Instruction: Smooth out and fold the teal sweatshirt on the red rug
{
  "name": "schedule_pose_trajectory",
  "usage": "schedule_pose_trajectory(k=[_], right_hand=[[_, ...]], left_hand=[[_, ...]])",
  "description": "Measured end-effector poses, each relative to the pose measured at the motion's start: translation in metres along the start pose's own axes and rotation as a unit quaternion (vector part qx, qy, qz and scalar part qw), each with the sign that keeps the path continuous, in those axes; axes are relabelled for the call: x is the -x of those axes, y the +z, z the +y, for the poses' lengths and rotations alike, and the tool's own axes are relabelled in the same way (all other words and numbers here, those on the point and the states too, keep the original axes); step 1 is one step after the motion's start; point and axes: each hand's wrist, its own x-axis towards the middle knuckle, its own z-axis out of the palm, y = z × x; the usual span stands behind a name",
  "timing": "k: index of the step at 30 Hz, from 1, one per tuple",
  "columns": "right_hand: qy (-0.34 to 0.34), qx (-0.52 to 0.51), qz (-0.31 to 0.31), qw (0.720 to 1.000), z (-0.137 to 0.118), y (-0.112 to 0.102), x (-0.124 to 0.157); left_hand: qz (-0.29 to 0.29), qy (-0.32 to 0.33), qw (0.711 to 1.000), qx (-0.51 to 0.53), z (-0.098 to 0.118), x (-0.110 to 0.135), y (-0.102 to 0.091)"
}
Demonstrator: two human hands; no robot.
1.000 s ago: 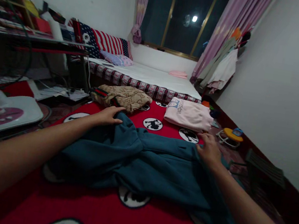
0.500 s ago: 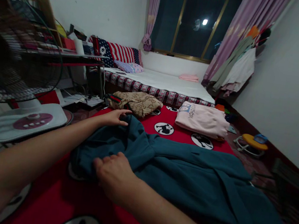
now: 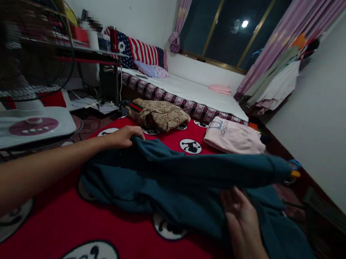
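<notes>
Letters on Pink and Brown

Dark capitals [image 3: 224,129] run up the folded pink top [image 3: 241,141], beside a blue print [image 3: 215,125]. They seem to begin with WA, the W at the lower end; the rest is too small and soft to read surely. The brown bundle [image 3: 166,116] bears a repeated pattern of interlocking letters that look like paired Gs.
</notes>
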Motion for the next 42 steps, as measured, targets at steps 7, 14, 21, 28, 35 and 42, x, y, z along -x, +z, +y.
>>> schedule_pose_trajectory(k=[7, 14, 21, 28, 35, 42], right_hand=[[0.079, 0.218, -0.149, 0.961, -0.017, -0.044, -0.001], [-0.379, 0.541, -0.023, 0.751, -0.033, -0.037, -0.066], [-0.216, 0.661, 0.032, 0.718, -0.031, -0.056, -0.133], [-0.262, 0.261, 0.032, 0.929, -0.058, -0.026, -0.144], [-0.278, 0.056, -0.061, 0.957, -0.086, -0.034, -0.124], [-0.027, 0.213, -0.124, 0.969, -0.090, -0.078, -0.112]], left_hand=[[-0.142, -0.015, 0.987, -0.076, 0.029, 0.003, -0.001], [-0.101, -0.014, 0.989, -0.107, 0.042, -0.002, 0.022], [0.005, -0.122, 0.992, 0.027, 0.026, -0.017, 0.025], [0.101, -0.254, 0.937, 0.218, 0.007, -0.051, -0.002], [0.012, -0.319, 0.906, 0.279, 0.007, -0.056, -0.014], [-0.025, -0.326, 0.913, 0.244, 0.011, -0.046, -0.009]])
